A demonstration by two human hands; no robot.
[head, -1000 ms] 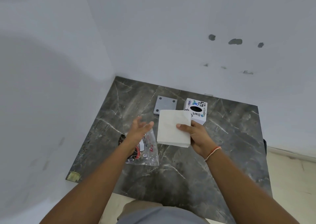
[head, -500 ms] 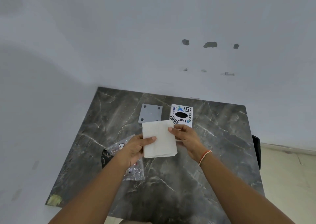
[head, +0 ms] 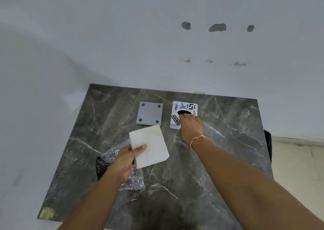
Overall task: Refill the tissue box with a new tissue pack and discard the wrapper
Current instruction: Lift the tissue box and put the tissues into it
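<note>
The stack of white tissues (head: 149,146) is sitting in the left hand (head: 124,160), raised above the middle of the dark marbled worktop (head: 219,150), with the thumb pressing on its top face and the other fingers closing under its near left edge, so that hand is clamped on the stack. Under that hand and wrist the clear printed wrapper (head: 122,168) is lying crumpled on the worktop, partly hidden by the forearm. Farther back and to the right, the white tissue box (head: 185,107), covered in stickers and showing a dark oval opening in its top, is standing on the worktop. The right hand (head: 190,125) is reaching over the box's near right part with its fingers curling down at the edge of the oval opening; whether they are gripping the box or only touching it cannot be told. A red thread is showing on the right wrist. Just left of the box, apart from it, a grey square plate (head: 149,113) with four dark dots at its corners is lying flat. The two hands are well apart.
</note>
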